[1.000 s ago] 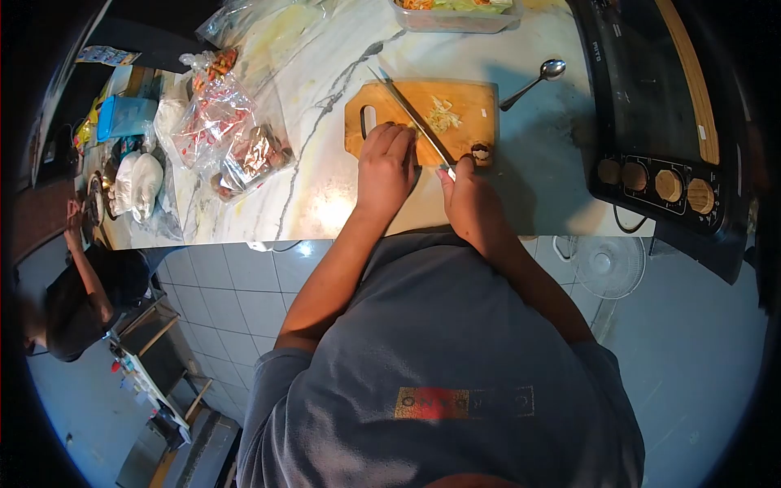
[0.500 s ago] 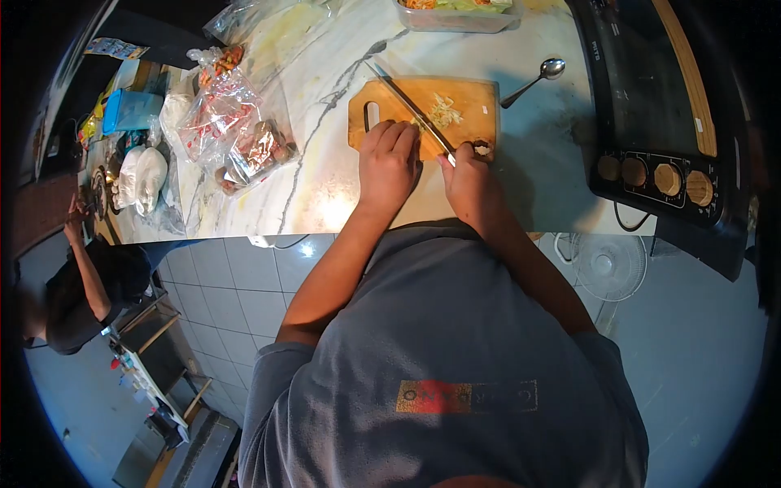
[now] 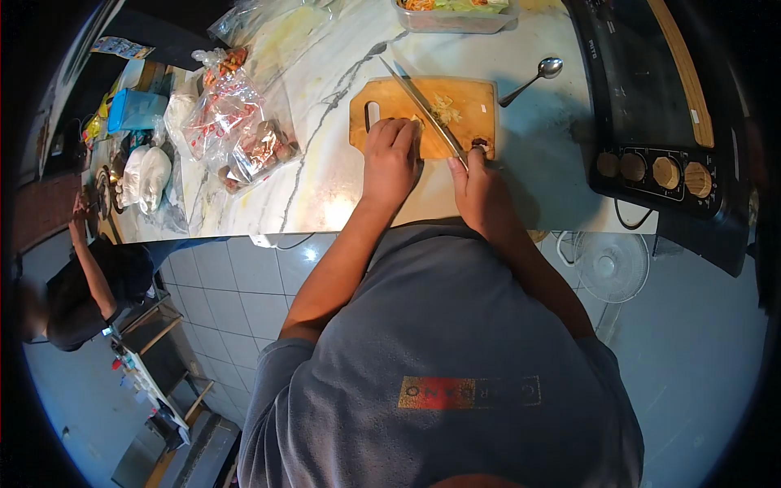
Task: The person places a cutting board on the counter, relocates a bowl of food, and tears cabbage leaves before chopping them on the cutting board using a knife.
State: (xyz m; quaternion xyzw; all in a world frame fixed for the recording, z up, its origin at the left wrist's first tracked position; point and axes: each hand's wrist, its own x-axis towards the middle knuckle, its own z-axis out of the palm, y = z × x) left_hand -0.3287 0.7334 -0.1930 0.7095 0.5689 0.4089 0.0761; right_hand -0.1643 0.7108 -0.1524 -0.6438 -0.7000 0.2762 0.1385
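Knife (image 3: 422, 102) gripped in my right hand (image 3: 482, 192), blade beside my curled left hand (image 3: 389, 163); whether that pins the pale bit (image 3: 418, 121) beside it, I can't tell. Slicing looks underway; next stroke needs steadiness.

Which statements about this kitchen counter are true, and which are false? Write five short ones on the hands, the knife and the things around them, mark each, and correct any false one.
1. The right hand holds a knife. True.
2. The spoon lies on the cutting board. False: it lies on the counter, to the board's right.
3. The left hand is nearer the board's handle hole than the right hand is. True.
4. The pale chopped pile lies left of the blade. False: it lies to the blade's right.
5. Plastic bags lie to the left of the board. True.
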